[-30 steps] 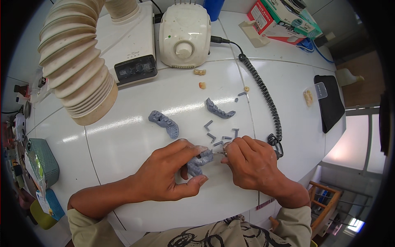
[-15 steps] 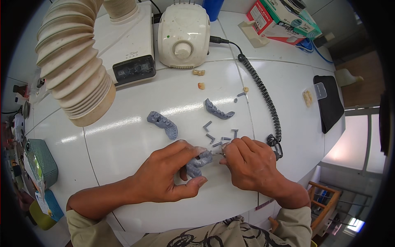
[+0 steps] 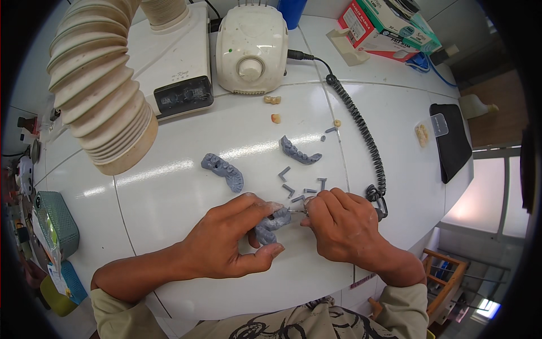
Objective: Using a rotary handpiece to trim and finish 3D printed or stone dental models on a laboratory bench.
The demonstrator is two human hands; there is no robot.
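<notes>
On the white bench (image 3: 186, 186), the left hand (image 3: 228, 240) fingers pinch a grey dental model (image 3: 272, 224); the right hand (image 3: 341, 226) fingers close round a slim handpiece (image 3: 298, 211) touching it.

I count three grey dental models: one in my left hand (image 3: 228, 246), one lying at left (image 3: 223, 171) on the white table (image 3: 169, 203), and one further right (image 3: 299, 151). Two hands are at work, the right hand (image 3: 341, 226) closed around a thin metal tool (image 3: 296, 211). Loose grey pegs (image 3: 299, 189) near the hands: I make out about six, though some are too small to be sure. Three small yellowish tooth pieces (image 3: 272, 100) lie in the middle of the table. One ribbed hose (image 3: 96, 85), one white motor box (image 3: 251, 48), one coiled cable (image 3: 361, 135), one black pad (image 3: 449, 141), two cardboard boxes (image 3: 389, 25).
</notes>
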